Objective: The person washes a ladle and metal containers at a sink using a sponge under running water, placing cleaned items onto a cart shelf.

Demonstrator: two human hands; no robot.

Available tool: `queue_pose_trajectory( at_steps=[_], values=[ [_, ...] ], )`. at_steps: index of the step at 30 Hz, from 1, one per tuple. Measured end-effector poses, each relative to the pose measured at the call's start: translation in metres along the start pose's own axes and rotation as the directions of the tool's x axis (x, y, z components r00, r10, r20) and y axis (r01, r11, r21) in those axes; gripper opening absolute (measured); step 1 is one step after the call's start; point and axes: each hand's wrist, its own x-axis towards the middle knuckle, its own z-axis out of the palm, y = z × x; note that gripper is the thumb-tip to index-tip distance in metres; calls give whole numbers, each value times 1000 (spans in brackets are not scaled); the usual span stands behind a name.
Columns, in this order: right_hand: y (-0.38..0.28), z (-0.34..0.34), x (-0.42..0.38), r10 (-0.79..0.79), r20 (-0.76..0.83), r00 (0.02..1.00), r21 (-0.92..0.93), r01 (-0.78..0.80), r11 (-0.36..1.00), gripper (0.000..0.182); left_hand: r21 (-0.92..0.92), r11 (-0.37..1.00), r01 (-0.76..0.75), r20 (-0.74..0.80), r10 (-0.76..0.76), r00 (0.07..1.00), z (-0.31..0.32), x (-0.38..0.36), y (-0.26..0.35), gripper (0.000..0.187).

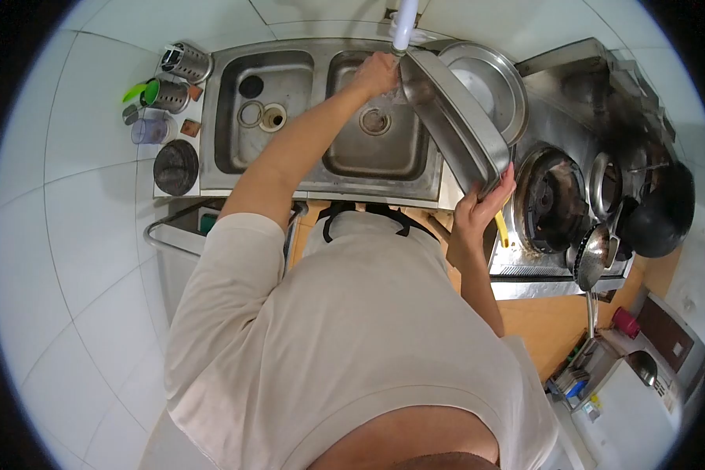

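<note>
A deep rectangular stainless-steel pan (478, 129) is tilted on its side over the right edge of the sink. My right hand (482, 207) grips its near end, thumb and fingers around the corner. By the far end of the pan, under the white faucet (404, 27), my left hand (378, 74) is closed. Its fingers are curled, and whatever they hold is hidden. Water splashes between this hand and the pan. Below lies the right sink basin (345, 157) with its drain (375, 121).
A large round metal pan (486, 86) leans behind the rectangular one. To the right is a gas stove (552, 200) with a black wok (662, 211) and a skimmer (591, 258). The left basin (235, 149) holds a ring and a black disc. Utensil holders (188, 63) stand at left.
</note>
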Motion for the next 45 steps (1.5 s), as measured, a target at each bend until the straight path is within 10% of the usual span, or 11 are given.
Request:
queue_pose_trajectory(
  at_steps=[7,13,19,25,34,45],
  values=[
    [6,12,-12,163,-64,985,117,-155,981,71,13,974,224,153,-223,963,-20,-17,12,39],
    [18,22,-19,166,-33,985,206,-156,966,70,-571,767,292,280,-152,948,28,-19,-27,40],
    [18,34,-9,439,57,897,421,-421,803,68,-476,848,234,77,-225,971,21,-33,-28,44],
    [18,29,-7,723,296,624,427,-764,484,60,15,980,198,33,-198,980,0,-54,-23,40],
    [-1,20,-3,782,513,356,466,-880,94,51,254,960,117,49,-133,990,-27,-50,-6,65],
    [-12,26,-18,751,485,447,530,-834,155,63,267,949,166,-82,-149,985,-28,-35,5,76]
  ],
)
